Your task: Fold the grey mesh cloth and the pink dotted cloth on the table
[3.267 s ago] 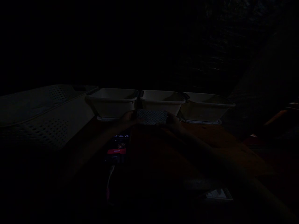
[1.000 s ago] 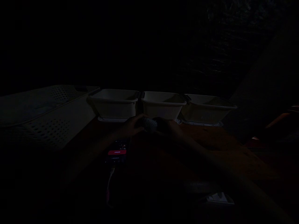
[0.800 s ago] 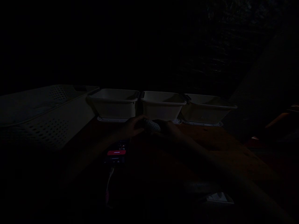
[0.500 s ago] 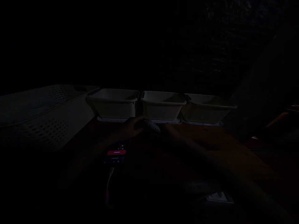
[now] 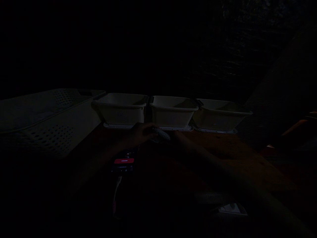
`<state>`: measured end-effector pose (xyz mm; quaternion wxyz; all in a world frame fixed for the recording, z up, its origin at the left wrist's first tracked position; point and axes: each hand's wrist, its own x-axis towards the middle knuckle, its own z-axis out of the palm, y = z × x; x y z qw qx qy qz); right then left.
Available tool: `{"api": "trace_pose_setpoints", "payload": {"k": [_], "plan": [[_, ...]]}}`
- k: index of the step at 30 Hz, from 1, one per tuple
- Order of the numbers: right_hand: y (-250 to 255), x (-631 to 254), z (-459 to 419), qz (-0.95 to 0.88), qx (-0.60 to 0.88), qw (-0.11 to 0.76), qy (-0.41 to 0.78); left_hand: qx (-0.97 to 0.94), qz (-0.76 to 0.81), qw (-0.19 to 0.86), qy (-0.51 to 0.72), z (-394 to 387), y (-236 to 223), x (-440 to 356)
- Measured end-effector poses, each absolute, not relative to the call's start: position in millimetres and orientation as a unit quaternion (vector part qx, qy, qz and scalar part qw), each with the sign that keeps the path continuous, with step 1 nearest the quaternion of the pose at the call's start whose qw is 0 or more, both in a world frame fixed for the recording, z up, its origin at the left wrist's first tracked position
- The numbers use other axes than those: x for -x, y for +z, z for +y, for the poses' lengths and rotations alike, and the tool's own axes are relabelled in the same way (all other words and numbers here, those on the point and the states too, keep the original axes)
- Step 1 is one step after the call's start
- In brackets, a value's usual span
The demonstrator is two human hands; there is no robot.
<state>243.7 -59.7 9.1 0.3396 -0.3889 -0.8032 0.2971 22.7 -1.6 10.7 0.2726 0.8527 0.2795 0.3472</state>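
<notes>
The scene is very dark. My left hand and my right hand meet on the reddish table in front of the middle white bin. Between them lies a small pale patterned cloth, bunched into a roll. My left fingers curl over its left end. My right hand rests at its right end, its fingers too dark to read. Two more white bins stand left and right of the middle one.
A large white perforated basket lies at the left. A phone with a lit screen and a cable sits near my left forearm. A white card lies at the lower right.
Earlier the cloth was stretched wide and flat between both hands. It has since been gathered into a small roll, and my hands have come close together.
</notes>
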Motion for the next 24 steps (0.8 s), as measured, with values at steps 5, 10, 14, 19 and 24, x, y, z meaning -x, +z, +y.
{"api": "trace_pose_setpoints", "payload": {"k": [5,10,14,19,24], "plan": [[7,-245,-58,-0.817,0.375,0.317,0.301,-0.85,0.282,0.269,0.354,4,8,-21],[12,-249,-55,-0.828,0.397,0.302,0.256,-0.84,0.306,0.254,0.369,8,10,-20],[9,-252,-50,-0.817,0.44,0.271,0.254,-0.836,0.313,0.24,0.382,13,11,-17],[3,-255,-44,-0.816,0.429,0.313,0.229,-0.829,0.321,0.228,0.396,13,10,-18],[8,-251,-49,-0.825,0.451,0.3,0.158,-0.838,0.3,0.252,0.379,2,10,-23]]}}
